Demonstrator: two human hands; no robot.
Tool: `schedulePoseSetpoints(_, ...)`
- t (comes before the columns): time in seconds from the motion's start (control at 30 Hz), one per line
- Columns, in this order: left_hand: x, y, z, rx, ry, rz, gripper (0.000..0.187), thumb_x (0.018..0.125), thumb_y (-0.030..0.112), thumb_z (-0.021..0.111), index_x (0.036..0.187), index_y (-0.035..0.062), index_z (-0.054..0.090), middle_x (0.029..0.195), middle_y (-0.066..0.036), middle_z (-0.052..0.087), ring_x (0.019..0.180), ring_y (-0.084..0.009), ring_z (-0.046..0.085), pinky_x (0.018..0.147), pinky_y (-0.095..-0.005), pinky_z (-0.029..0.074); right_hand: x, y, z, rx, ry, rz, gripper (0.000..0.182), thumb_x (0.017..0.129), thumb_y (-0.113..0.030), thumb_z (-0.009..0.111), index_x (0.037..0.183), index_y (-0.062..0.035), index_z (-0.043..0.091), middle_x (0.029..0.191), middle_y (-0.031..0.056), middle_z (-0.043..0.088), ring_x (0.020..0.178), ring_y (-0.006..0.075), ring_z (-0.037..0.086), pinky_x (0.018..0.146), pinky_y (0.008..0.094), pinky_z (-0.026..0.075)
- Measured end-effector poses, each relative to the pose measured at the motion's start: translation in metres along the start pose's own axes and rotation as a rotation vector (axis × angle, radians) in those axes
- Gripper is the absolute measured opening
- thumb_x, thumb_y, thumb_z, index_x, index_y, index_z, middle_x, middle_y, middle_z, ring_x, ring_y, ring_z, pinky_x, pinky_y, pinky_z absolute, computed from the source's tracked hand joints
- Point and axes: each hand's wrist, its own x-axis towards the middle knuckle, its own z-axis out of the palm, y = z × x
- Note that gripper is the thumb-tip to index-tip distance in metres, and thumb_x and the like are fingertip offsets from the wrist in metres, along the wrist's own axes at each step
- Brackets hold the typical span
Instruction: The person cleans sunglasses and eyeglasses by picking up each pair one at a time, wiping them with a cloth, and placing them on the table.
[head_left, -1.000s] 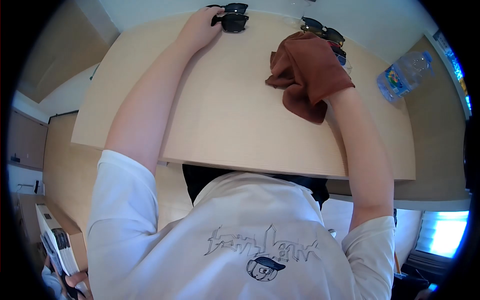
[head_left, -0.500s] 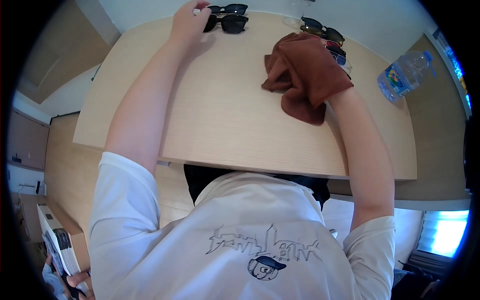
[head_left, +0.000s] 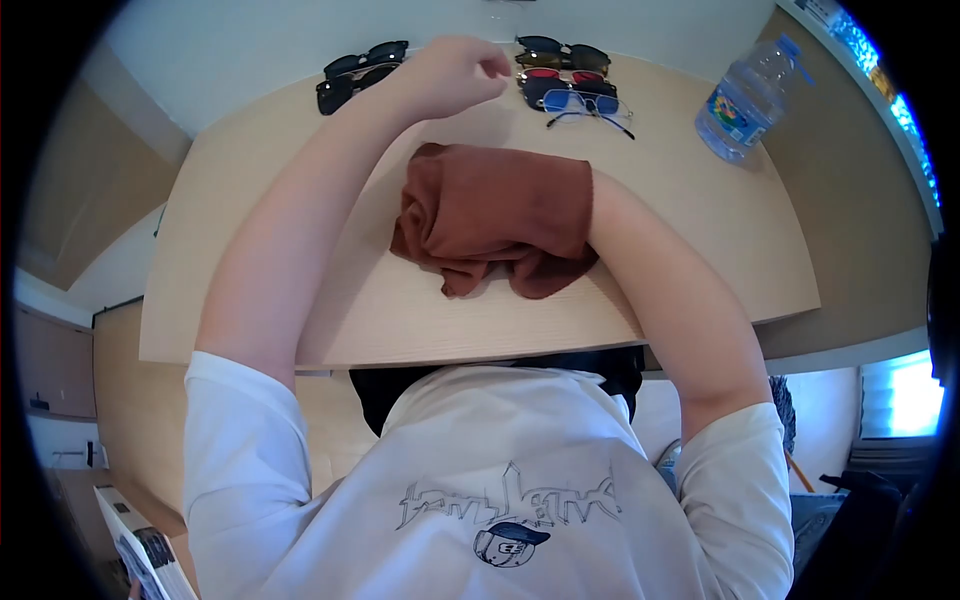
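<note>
My left hand is over the far part of the table, its fingers loosely curled in. Nothing shows in it. On its left lie two pairs of dark sunglasses; its fingertips are close to a group of several glasses on the right. That group includes dark sunglasses, a red-tinted pair and thin-framed blue-lensed glasses. A brown cloth covers my right hand, which carries it over the near middle of the table. The right fingers are hidden; only my right wrist emerges.
A clear plastic bottle with a blue cap stands at the table's right side. The pale wooden table ends close to my body. A white wall rises behind it. A white box-like object is at the lower left.
My left hand has left the dark sunglasses and moved right, towards the other glasses. My right hand has come left and nearer with the brown cloth, uncovering those glasses. The view has also shifted.
</note>
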Motion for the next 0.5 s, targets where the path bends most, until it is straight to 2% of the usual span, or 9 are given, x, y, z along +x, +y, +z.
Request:
schedulePoseSetpoints(0.03,0.011,0.008,0.007,-0.063,-0.111,-0.024,0.028,0.090,0.025,0.068,0.113,0.0083,0.072,0.101,-0.007,0.073,0.088,-0.0217,0.068,0.078,-0.0374,0.055,-0.002,0.001,0.001,-0.166,0.014,-0.194,0.027,0.057,-0.005,0.062,0.062,0.0013,0.037,0.066,0.0112,0.048,0.065,0.0336,0.049,0.065,0.0394,0.045)
schedulePoseSetpoints(0.17,0.055,0.041,0.032,-0.003,-0.178,-0.069,0.026,0.090,0.029,0.068,0.109,0.0119,0.075,0.101,-0.010,0.075,0.093,-0.0249,0.071,0.083,-0.0387,0.056,-0.008,-0.002,0.001,-0.258,0.019,-0.135,0.025,0.058,-0.007,0.063,0.064,-0.0006,0.039,0.071,0.0114,0.053,0.071,0.0366,0.053,0.066,0.0403,0.046)
schedulePoseSetpoints(0.23,0.069,0.050,0.045,-0.064,-0.219,-0.091,0.026,0.087,0.028,0.072,0.106,0.0114,0.077,0.099,-0.011,0.076,0.092,-0.0249,0.072,0.082,-0.0382,0.057,-0.009,0.006,0.006,-0.293,-0.082,-0.006,0.021,0.058,-0.006,0.063,0.066,-0.0023,0.045,0.076,0.0122,0.058,0.079,0.0373,0.058,0.073,0.0406,0.049)
schedulePoseSetpoints(0.37,0.084,0.058,0.060,-0.047,-0.303,-0.040,0.032,0.084,0.029,0.073,0.107,0.0076,0.076,0.103,-0.012,0.074,0.094,-0.0240,0.070,0.082,-0.0379,0.056,-0.022,0.001,0.004,-0.243,0.000,-0.014,0.019,0.057,-0.004,0.064,0.072,-0.0024,0.052,0.083,0.0136,0.063,0.087,0.0371,0.062,0.078,0.0406,0.051)
schedulePoseSetpoints(0.43,0.087,0.056,0.066,-0.020,-0.345,-0.002,0.032,0.077,0.028,0.075,0.102,0.0068,0.077,0.099,-0.012,0.075,0.092,-0.0242,0.071,0.083,-0.0370,0.056,-0.027,0.001,0.001,-0.227,0.003,-0.017,0.024,0.057,-0.001,0.065,0.080,-0.0019,0.058,0.090,0.0151,0.066,0.092,0.0376,0.064,0.081,0.0399,0.052)
schedulePoseSetpoints(0.5,0.089,0.056,0.071,-0.030,-0.337,-0.029,0.034,0.075,0.028,0.076,0.100,0.0063,0.077,0.098,-0.012,0.075,0.091,-0.0242,0.071,0.083,-0.0366,0.056,-0.030,0.004,0.003,-0.209,0.019,-0.030,0.024,0.057,-0.002,0.066,0.080,-0.0019,0.058,0.091,0.0152,0.066,0.092,0.0378,0.064,0.082,0.0396,0.052)
